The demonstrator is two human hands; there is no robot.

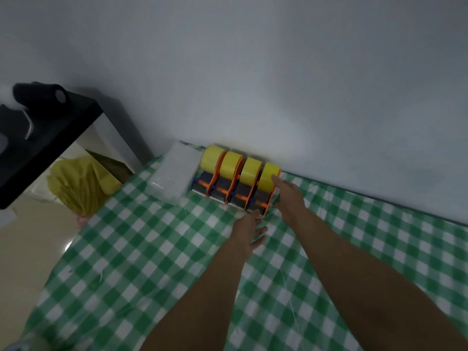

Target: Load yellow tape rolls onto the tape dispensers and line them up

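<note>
Several orange tape dispensers (229, 187) stand side by side against the white wall at the far edge of the table, each carrying a yellow tape roll (269, 176). My right hand (291, 198) rests at the right side of the rightmost dispenser, fingers spread, a fingertip touching its yellow roll. My left hand (247, 230) lies open on the cloth just in front of that dispenser, fingertips at its front end. Neither hand grips anything.
A green-and-white checked cloth (157, 249) covers the table. A white wrapped packet (174, 171) lies left of the dispensers. Off the table's left edge are a yellow bag (81, 184) on the floor and a black stand (43, 138).
</note>
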